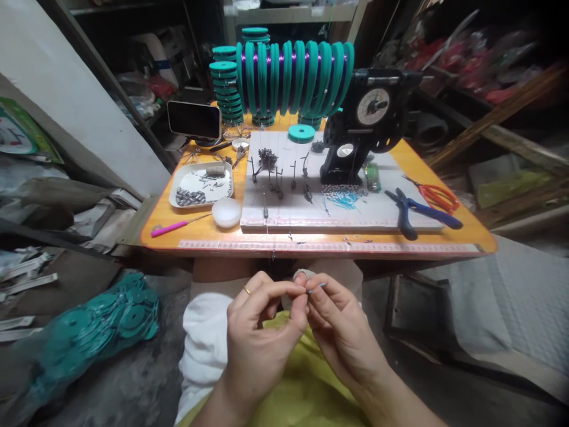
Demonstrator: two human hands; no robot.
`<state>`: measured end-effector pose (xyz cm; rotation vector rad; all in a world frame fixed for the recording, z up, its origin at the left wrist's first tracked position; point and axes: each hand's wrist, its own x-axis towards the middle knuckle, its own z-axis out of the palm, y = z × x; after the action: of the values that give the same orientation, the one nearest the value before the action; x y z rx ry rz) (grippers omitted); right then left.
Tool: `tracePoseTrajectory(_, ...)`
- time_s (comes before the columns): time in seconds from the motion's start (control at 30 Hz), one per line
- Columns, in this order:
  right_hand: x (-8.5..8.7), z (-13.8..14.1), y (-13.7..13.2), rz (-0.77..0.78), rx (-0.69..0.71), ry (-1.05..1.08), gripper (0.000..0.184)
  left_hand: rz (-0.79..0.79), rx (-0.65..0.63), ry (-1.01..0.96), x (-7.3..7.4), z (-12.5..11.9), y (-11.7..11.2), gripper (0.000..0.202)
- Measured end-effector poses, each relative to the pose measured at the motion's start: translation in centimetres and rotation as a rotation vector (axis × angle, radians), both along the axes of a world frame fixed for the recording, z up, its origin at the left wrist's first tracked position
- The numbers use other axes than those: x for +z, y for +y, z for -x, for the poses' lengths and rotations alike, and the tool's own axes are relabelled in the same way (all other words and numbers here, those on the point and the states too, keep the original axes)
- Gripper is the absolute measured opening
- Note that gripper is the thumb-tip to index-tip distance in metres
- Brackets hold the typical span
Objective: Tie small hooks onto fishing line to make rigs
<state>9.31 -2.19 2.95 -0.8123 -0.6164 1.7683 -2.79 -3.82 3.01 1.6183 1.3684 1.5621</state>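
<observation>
Both hands meet over my lap, below the front edge of a low orange table [200, 240]. My left hand [262, 332], with a gold ring, has its fingers pinched together. My right hand [338, 326] pinches a thin light-blue tube [317, 288] at its fingertips. The two pinches touch each other. A thin line seems to run from the hands up toward the white board [288, 207]; I cannot make it out clearly. On the board lie a heap of small blue tubes [342, 197] and several dark hook rigs [275, 175].
A black winding machine [367, 127] stands at the back right, beside teal spools [293, 74] wound with purple line. Blue pliers [413, 210], orange scissors [438, 196], a metal tray [184, 178], a white dish [226, 212], a pink tool [171, 226], a phone [194, 120]. Teal discs [102, 329] lie on the floor.
</observation>
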Motion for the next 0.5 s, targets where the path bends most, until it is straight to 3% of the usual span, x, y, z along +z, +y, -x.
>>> tracePoseTrajectory(0.5, -0.39, 0.06, -0.26, -0.018, 0.049, -0.016, 0.01, 0.023, 0.013, 0.04, 0.15, 0.1, 0.07, 0.021)
